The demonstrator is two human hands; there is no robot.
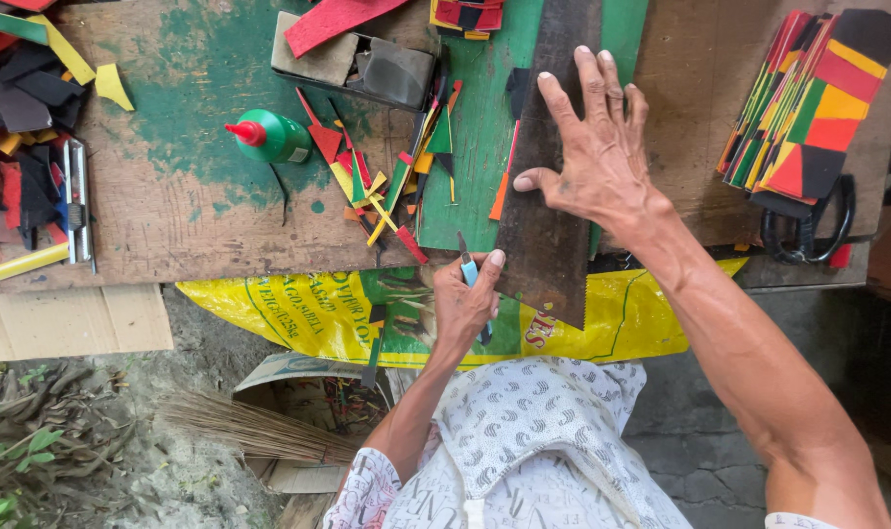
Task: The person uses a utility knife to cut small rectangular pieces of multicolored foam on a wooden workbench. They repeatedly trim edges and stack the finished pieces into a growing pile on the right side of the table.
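Pressing flat, fingers spread, the right hand [597, 162] pins a dark strip [548, 196] beneath it. The left hand [465, 299], just beside, grips a knife [467, 264] at the strip's edge. The strip looks stiff, thin, light; best held flat from above.

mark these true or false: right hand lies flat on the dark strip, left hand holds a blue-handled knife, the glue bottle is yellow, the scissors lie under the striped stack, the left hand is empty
1. The right hand lies flat on the dark strip. True.
2. The left hand holds a blue-handled knife. True.
3. The glue bottle is yellow. False: it is green with a red nozzle.
4. The black scissors lie partly under the striped stack. True.
5. The left hand is empty. False: its fingers grip the knife.
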